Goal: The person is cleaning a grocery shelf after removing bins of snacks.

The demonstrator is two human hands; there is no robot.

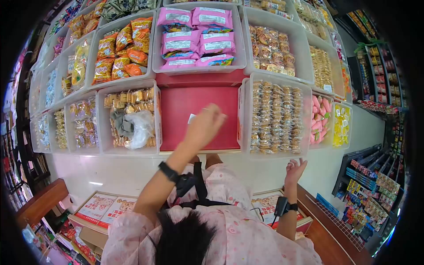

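Observation:
My left hand (206, 125) hovers above a red surface (176, 99) between the front bins. Its fingers look bent and blurred, so I cannot make out whether they hold anything. Close beside it a small white piece (191, 118) shows against the red. Off to the right, my right hand (295, 172) is just in front of a clear bin (304, 119) of wrapped round biscuits (277, 117); its fingers are loosely bent and apart, with nothing in them. Left of the red surface, crumpled clear and grey plastic bags (140, 128) lie on wrapped biscuits (141, 95) in another bin.
Behind the red surface stand bins of pink snack bags (180, 42), orange snack bags (120, 66) and patterned biscuits (270, 48). Pink packets (320, 119) and yellow cups (341, 126) are at the right. Red-and-white cartons (101, 207) and a wooden bench (42, 201) stand nearer me.

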